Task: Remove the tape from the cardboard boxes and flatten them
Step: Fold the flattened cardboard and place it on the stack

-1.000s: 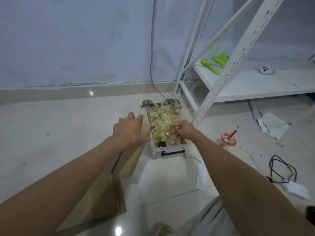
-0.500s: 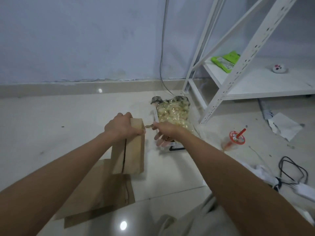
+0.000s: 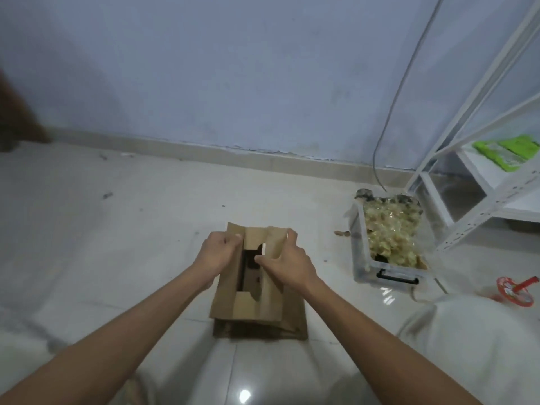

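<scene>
Brown cardboard fills the middle of the tiled floor [image 3: 117, 258], where one small cardboard box [image 3: 248, 299] stands with its top flaps open, resting on a flattened cardboard sheet [image 3: 260, 331] whose edge shows below and to the right of it. Two bare hands work the box. The left hand [image 3: 216, 252] curls its fingers over the left flap's upper edge, gripping it; the right hand [image 3: 289, 261] grips the right flap, thumb at the inner edge beside a thin white strip [image 3: 264, 248] that may be tape, though the blur leaves that uncertain. The dark interior of the box shows between the two hands, which are apart.

Open floor stretches wide to the left of the box and back to the skirting board [image 3: 263, 162] along the blue-grey wall [image 3: 233, 68]. To the right the room is tighter: one clear plastic bin [image 3: 358, 252] with a black handle, heaped with crumpled yellowish wrap, sits well apart from the box, and just behind it stands one white metal shelving rack [image 3: 479, 118] whose slanted posts reach the floor. One green packet [image 3: 508, 152] lies on its shelf. One grey cable [image 3: 400, 92] hangs down the wall to the bin's far corner. One red-lidded cup with a red straw [image 3: 515, 290] sits at the right edge, near the person's pale clothing [image 3: 467, 346].
</scene>
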The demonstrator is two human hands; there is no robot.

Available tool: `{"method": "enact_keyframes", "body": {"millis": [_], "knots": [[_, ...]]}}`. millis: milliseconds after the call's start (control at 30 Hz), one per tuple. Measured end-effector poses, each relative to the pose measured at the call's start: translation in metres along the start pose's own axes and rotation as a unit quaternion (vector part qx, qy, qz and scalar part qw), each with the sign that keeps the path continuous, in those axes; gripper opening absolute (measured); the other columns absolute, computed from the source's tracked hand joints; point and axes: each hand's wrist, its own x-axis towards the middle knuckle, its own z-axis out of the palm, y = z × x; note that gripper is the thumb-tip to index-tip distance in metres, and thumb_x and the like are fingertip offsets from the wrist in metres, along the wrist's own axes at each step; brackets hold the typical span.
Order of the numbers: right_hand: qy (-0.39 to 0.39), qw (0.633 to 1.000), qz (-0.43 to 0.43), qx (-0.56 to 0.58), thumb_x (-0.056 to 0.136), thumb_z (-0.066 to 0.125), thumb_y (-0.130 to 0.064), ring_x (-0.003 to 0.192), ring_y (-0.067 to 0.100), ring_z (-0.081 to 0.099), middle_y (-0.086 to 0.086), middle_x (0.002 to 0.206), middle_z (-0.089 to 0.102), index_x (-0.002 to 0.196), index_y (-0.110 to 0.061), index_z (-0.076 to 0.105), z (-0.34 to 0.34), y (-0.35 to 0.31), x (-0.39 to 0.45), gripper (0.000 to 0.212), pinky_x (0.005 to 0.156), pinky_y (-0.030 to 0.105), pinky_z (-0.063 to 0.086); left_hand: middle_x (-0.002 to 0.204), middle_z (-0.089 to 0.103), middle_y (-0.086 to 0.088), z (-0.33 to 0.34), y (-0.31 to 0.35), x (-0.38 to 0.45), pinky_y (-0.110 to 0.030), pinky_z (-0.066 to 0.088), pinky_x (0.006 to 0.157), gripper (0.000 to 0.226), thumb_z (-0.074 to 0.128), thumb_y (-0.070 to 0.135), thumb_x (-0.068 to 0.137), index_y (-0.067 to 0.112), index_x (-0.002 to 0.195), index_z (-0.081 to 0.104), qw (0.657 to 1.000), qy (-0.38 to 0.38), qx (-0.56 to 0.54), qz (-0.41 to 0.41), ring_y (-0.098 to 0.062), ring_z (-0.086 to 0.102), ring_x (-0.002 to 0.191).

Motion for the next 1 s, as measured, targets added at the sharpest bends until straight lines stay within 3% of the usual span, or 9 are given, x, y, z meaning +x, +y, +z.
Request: {"method": "enact_keyframes", "body": {"millis": [100,167,267,333,400,533,767,867,1000], "knots": [[-0.095,0.993,-0.013,0.074,0.097,0.060,-0.050,0.094,0.025,0.073,0.003,0.108,0.069,0.157,-0.035,0.011,0.011,-0.007,-0.007,0.079,0.081,0.046,0.066,0.088,0.067,-0.004,-0.022,-0.017,-0.012,-0.031,0.043,0.065,0.044,0.045,0.037,0.109,0.002,0.092,0.065,0.996,0.041,0.076,0.008,-0.020,0.060,0.078],[-0.097,0.991,-0.030,0.092,0.106,0.054,-0.033,0.098,0.033,0.072,0.016,0.116,0.068,0.162,-0.036,0.008,0.008,-0.008,-0.011,0.072,0.080,0.040,0.065,0.092,0.068,-0.007,-0.033,-0.022,-0.013,-0.033,0.047,0.067,0.040,0.043,0.034,0.110,0.007,0.095,0.067,0.991,0.064,0.116,0.011,-0.021,0.063,0.083],[0.030,0.981,-0.134,-0.137,0.101,0.059,-0.010,0.120,0.030,0.064,0.015,0.153,0.048,0.165,-0.038,-0.007,0.008,-0.004,-0.011,0.096,0.090,0.037,0.060,0.085,0.066,-0.007,-0.041,-0.026,-0.019,-0.032,0.046,0.069,0.039,0.045,0.034,0.110,0.009,0.088,0.065,0.986,0.078,0.143,0.023,-0.024,0.063,0.080],[0.088,0.914,-0.219,-0.329,0.099,0.063,-0.018,0.152,0.035,0.033,0.011,0.172,0.017,0.166,-0.032,0.004,0.016,-0.003,-0.014,0.091,0.117,0.048,0.040,0.074,0.060,-0.004,-0.035,-0.025,-0.025,-0.030,0.042,0.061,0.042,0.044,0.031,0.111,0.013,0.074,0.055,0.979,0.076,0.185,0.048,-0.021,0.059,0.070],[0.101,0.861,-0.256,-0.427,0.098,0.066,-0.042,0.156,0.035,0.026,0.013,0.170,0.024,0.162,-0.020,0.024,0.019,-0.008,-0.016,0.080,0.125,0.049,0.025,0.070,0.056,-0.001,-0.025,-0.020,-0.033,-0.025,0.036,0.054,0.042,0.044,0.030,0.111,0.019,0.071,0.049,0.970,0.074,0.222,0.069,-0.014,0.055,0.064],[0.105,0.857,-0.189,-0.468,0.097,0.065,-0.051,0.124,0.031,0.055,0.008,0.131,0.062,0.139,-0.016,0.046,0.017,-0.017,-0.017,0.058,0.106,0.043,0.040,0.071,0.058,0.000,-0.013,-0.019,-0.037,-0.021,0.034,0.054,0.039,0.044,0.034,0.111,0.017,0.078,0.055,0.954,0.047,0.272,0.116,-0.013,0.057,0.064],[0.101,0.898,-0.111,-0.413,0.101,0.055,-0.027,0.069,0.022,0.052,-0.001,0.074,0.045,0.091,-0.017,0.060,0.007,-0.019,-0.016,0.015,0.059,0.029,0.037,0.084,0.067,0.007,0.002,-0.023,-0.031,-0.031,0.053,0.067,0.029,0.049,0.042,0.108,0.021,0.096,0.064,0.949,0.020,0.270,0.162,-0.015,0.066,0.079],[0.099,0.913,-0.080,-0.388,0.095,0.058,-0.008,0.061,0.019,0.045,-0.002,0.069,0.041,0.092,-0.014,0.066,-0.002,-0.008,-0.012,0.011,0.057,0.028,0.036,0.097,0.064,0.013,-0.001,-0.036,-0.040,-0.025,0.049,0.064,0.025,0.066,0.048,0.098,0.029,0.114,0.059,0.969,0.062,0.218,0.097,-0.014,0.067,0.086],[0.128,0.939,-0.070,-0.311,0.099,0.049,-0.011,0.068,0.026,0.050,0.000,0.074,0.048,0.096,-0.015,0.061,-0.014,0.006,-0.014,0.013,0.049,0.030,0.027,0.115,0.060,0.000,0.001,-0.063,-0.045,-0.036,0.056,0.081,0.074,0.087,0.049,0.078,0.024,0.131,0.041,0.988,0.086,0.119,-0.056,-0.023,0.062,0.097]]}}
